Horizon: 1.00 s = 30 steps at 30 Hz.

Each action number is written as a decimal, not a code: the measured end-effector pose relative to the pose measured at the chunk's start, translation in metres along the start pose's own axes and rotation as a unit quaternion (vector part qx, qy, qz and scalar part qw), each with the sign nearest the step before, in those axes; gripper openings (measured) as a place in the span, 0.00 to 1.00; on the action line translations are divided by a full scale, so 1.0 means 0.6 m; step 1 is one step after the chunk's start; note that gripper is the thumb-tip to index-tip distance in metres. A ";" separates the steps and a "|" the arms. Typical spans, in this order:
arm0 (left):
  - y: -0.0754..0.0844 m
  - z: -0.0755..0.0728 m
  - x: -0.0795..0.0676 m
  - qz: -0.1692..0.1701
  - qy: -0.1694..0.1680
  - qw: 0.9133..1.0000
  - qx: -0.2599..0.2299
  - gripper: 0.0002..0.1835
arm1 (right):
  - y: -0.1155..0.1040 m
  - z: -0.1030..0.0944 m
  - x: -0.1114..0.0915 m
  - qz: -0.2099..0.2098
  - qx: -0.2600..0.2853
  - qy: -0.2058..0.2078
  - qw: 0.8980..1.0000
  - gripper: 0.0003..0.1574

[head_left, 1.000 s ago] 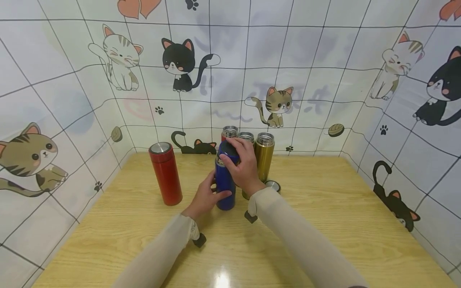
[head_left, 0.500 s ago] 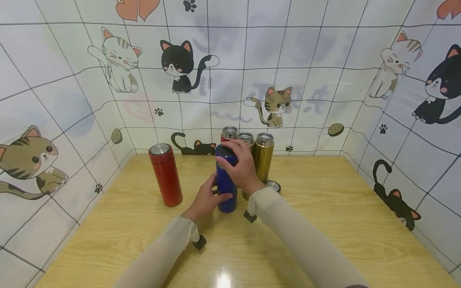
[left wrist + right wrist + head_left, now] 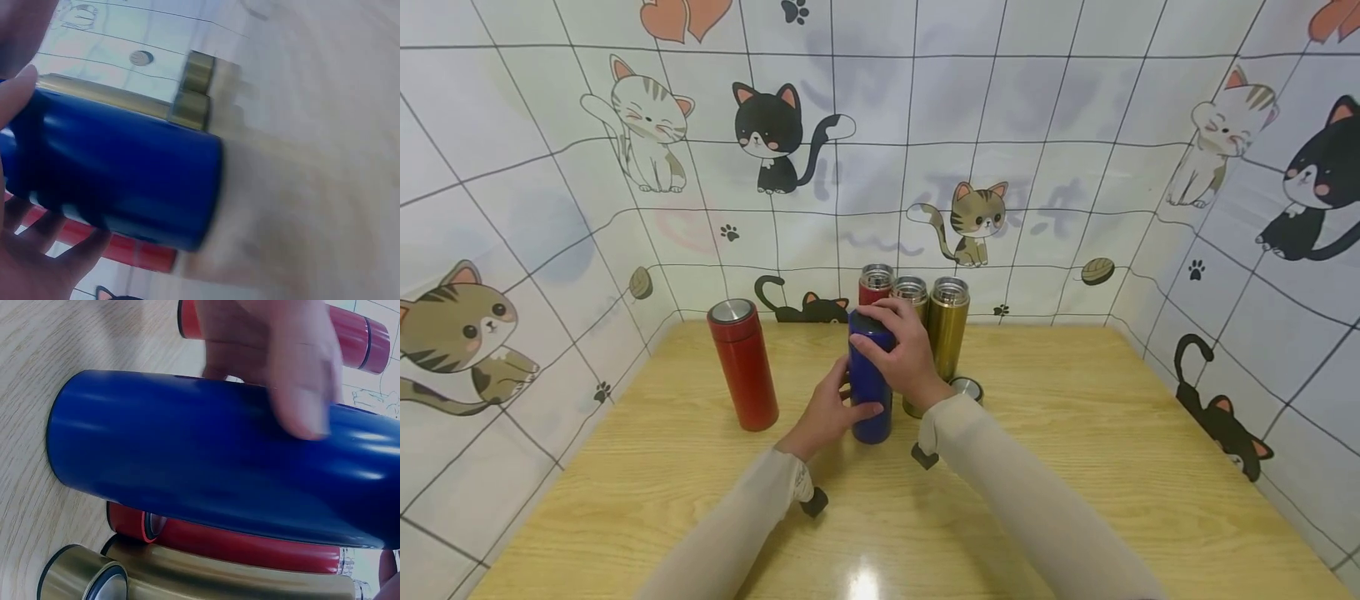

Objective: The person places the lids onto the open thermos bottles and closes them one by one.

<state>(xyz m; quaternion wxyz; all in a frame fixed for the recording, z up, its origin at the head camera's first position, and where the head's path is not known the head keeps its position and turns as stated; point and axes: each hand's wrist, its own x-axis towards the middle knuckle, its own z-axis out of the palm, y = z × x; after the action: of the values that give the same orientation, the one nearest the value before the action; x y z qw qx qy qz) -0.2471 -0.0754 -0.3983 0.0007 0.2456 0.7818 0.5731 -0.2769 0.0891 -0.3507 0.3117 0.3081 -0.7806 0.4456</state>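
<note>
A blue thermos bottle [image 3: 870,408] stands upright on the table with its blue cap [image 3: 863,322] seated on top. My left hand [image 3: 827,413] grips the lower body, thumb across the front; in the left wrist view its fingers [image 3: 87,253] wrap the blue side. From above, my right hand [image 3: 906,346] holds the cap, thumb and fingers around its edge. In the right wrist view the thermos [image 3: 181,450] stretches across the picture, with my left thumb on it. The joint between cap and body is largely hidden by my right hand.
A capped red thermos [image 3: 747,367] stands to the left. Behind my right hand are an uncapped red thermos [image 3: 876,283] and two uncapped gold ones, the nearer right one [image 3: 951,321] among them. Loose caps lie by them, one gold [image 3: 72,572], one red [image 3: 127,520].
The blue cap, earlier raised and tilted over the bottle's mouth in my right hand, has come down onto it. Since then my right hand has shifted only slightly; my left has stayed put.
</note>
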 end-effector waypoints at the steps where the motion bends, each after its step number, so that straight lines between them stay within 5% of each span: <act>1: 0.005 -0.001 0.001 0.004 0.003 1.000 -0.002 0.44 | 0.000 0.001 0.000 0.000 -0.001 -0.001 1.000 0.24; 9: 0.057 -0.009 0.019 0.090 0.055 0.994 -0.008 0.42 | 0.001 -0.002 0.002 -0.008 -0.007 -0.013 1.000 0.26; 15: 0.069 -0.013 0.022 0.072 0.055 0.996 -0.013 0.39 | 0.002 -0.024 0.009 0.017 0.054 -0.094 0.994 0.28; 21: 0.031 -0.010 0.040 0.076 0.068 0.994 -0.035 0.39 | 0.002 -0.047 0.017 0.033 0.070 -0.160 0.984 0.32; 24: 0.007 -0.006 0.050 0.084 0.072 0.993 -0.038 0.39 | 0.001 -0.053 0.018 0.036 0.063 -0.165 0.984 0.32; 30: 0.002 -0.006 0.050 0.087 0.073 0.993 -0.040 0.39 | -0.002 -0.056 0.018 0.026 0.034 -0.169 0.985 0.34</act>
<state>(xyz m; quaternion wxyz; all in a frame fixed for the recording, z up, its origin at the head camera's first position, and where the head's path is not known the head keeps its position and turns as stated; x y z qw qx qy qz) -0.2739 -0.0668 -0.3877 -0.0965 0.2703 0.7317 0.6182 -0.2754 0.1166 -0.3282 0.1531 0.3688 -0.8141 0.4217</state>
